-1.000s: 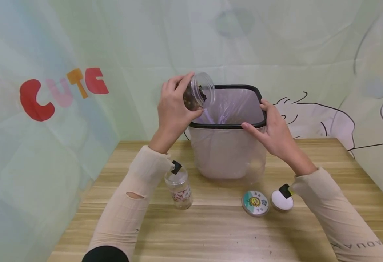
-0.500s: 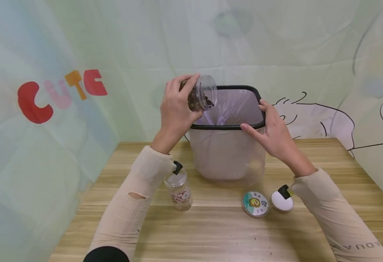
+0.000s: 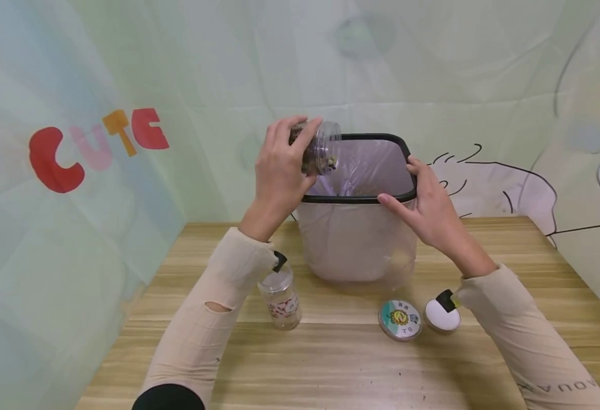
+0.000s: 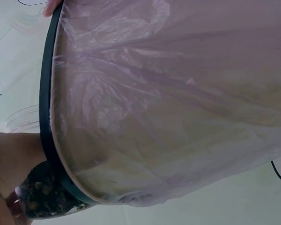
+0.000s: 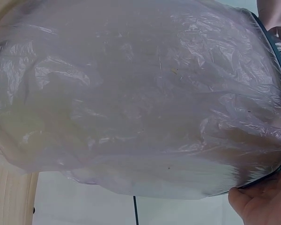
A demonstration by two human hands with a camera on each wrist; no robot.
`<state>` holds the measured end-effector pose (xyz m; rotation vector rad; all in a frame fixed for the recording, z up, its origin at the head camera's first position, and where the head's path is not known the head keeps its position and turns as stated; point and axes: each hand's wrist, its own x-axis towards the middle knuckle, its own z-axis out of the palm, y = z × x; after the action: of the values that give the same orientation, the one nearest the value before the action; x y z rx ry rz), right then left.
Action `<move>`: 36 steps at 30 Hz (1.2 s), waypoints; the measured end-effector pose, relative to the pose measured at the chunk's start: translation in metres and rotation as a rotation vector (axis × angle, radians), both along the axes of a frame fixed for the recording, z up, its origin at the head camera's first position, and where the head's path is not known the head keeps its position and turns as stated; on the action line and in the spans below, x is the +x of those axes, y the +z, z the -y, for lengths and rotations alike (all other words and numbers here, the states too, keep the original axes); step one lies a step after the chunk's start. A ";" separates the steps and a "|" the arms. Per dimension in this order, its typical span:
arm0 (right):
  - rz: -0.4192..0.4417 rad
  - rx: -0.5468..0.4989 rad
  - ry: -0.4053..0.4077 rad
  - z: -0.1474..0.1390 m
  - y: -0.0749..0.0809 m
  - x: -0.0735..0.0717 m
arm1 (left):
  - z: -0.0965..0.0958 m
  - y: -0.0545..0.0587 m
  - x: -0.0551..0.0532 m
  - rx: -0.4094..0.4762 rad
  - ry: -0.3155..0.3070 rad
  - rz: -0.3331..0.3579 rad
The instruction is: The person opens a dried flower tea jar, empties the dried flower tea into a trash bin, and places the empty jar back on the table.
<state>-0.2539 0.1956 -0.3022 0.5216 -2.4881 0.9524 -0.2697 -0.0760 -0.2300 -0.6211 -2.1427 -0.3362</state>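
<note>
My left hand point(image 3: 280, 171) grips a clear plastic jar point(image 3: 325, 149) and tips it on its side over the left rim of a trash bin point(image 3: 356, 242). Dark, dried bits fill the jar's lower part, and some lie near its mouth. In the left wrist view the jar point(image 4: 46, 193) shows beside the dark rim point(image 4: 46, 93). A thin translucent bag lines the bin and hangs over its outside. With thumb in front and fingers at the side, my right hand point(image 3: 432, 208) holds the bin's right front corner. The bin stands upright.
On the wooden table point(image 3: 300, 364), a lidded clear jar with a pink label point(image 3: 283, 310) stands near my left forearm. A green-and-white round lid point(image 3: 400, 320) and a white round lid point(image 3: 441, 316) lie by my right sleeve. Small dark crumbs lie in front.
My left hand has shifted slightly right with the jar, whose mouth now tips lower over the bin. My right hand keeps its place on the rim.
</note>
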 end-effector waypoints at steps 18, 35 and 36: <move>-0.003 0.005 0.004 0.003 -0.002 -0.002 | -0.003 -0.001 0.001 -0.026 0.027 0.004; -0.015 0.003 0.007 0.003 -0.002 -0.003 | -0.002 -0.001 -0.002 -0.062 0.032 -0.055; -0.017 0.003 0.007 0.003 -0.002 -0.003 | -0.002 -0.001 -0.002 -0.066 0.039 -0.061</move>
<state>-0.2567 0.1927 -0.3040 0.5374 -2.4743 0.9435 -0.2716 -0.0740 -0.2311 -0.6183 -2.1119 -0.2236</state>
